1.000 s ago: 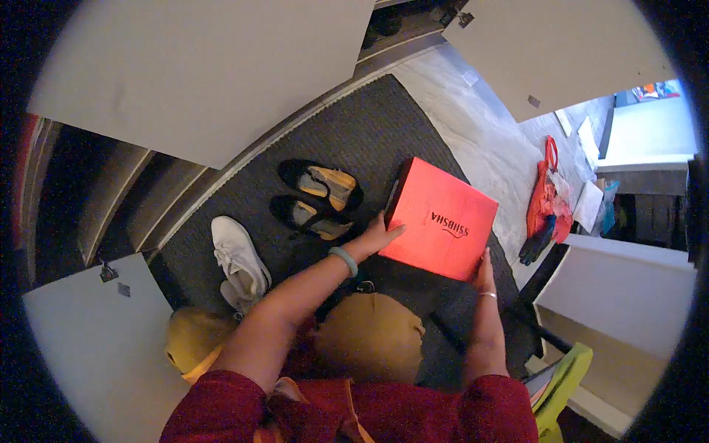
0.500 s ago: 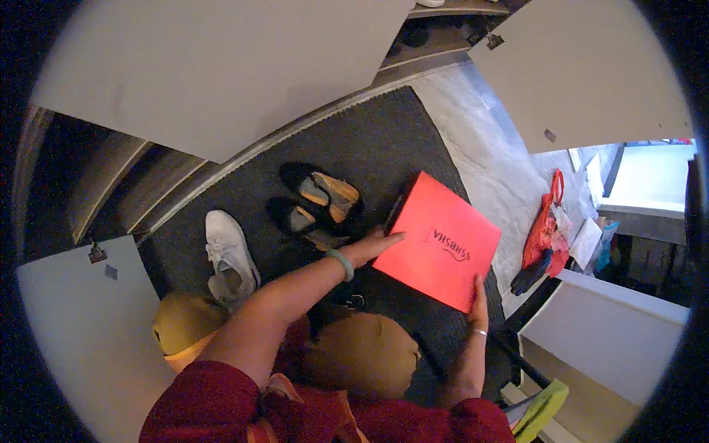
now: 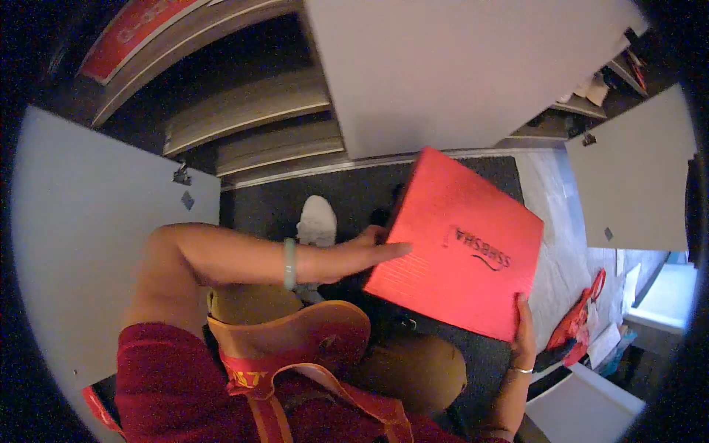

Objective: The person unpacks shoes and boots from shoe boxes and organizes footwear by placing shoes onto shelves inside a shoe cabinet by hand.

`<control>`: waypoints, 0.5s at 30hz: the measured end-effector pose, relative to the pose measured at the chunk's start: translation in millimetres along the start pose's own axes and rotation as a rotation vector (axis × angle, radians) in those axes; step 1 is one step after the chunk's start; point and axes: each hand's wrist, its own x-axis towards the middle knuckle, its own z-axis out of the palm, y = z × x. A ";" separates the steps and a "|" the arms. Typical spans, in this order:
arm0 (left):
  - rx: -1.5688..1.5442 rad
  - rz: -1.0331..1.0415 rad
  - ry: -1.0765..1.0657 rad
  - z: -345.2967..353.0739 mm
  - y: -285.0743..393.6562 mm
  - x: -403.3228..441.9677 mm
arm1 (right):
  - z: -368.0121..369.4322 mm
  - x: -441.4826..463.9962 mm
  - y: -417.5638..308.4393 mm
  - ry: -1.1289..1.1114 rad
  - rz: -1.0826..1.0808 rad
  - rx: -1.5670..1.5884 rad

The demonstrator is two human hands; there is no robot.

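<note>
A red shoebox with dark lettering on its lid is held up in front of me, tilted. My left hand, with a pale green bangle at the wrist, grips its left edge; the thumb lies on the lid and the other fingers are out of sight beneath. On the lower right side, my right hand clasps the edge, a thin bracelet at its wrist. A white shoe rests on the dark mat, partly behind my left forearm. The dark shoes are mostly covered by the box.
Open shelves stand ahead on the left, with a red box on top. White cabinet doors hang open on both sides. A red bag lies on the floor at right. The dark mat is under me.
My view has swung left and up, bringing more of the shelves in. The shoebox, still in both hands, appears larger and closer and now covers the dark shoes. My left elbow has bent outward.
</note>
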 end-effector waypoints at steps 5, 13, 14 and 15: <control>-0.054 -0.229 -0.021 -58.1 -10.3 -76.2 | 75.0 24.9 4.8 -0.252 0.135 -0.156; -0.316 -0.230 0.042 -119.3 -107.5 -135.0 | 156.3 59.7 49.9 -0.584 0.138 -0.361; -0.382 -0.184 0.065 -123.6 -119.8 -140.6 | 167.0 58.6 55.7 -0.617 0.116 -0.376; -0.416 -0.129 0.070 -123.1 -121.5 -148.4 | 190.1 42.1 42.3 -0.616 0.066 -0.451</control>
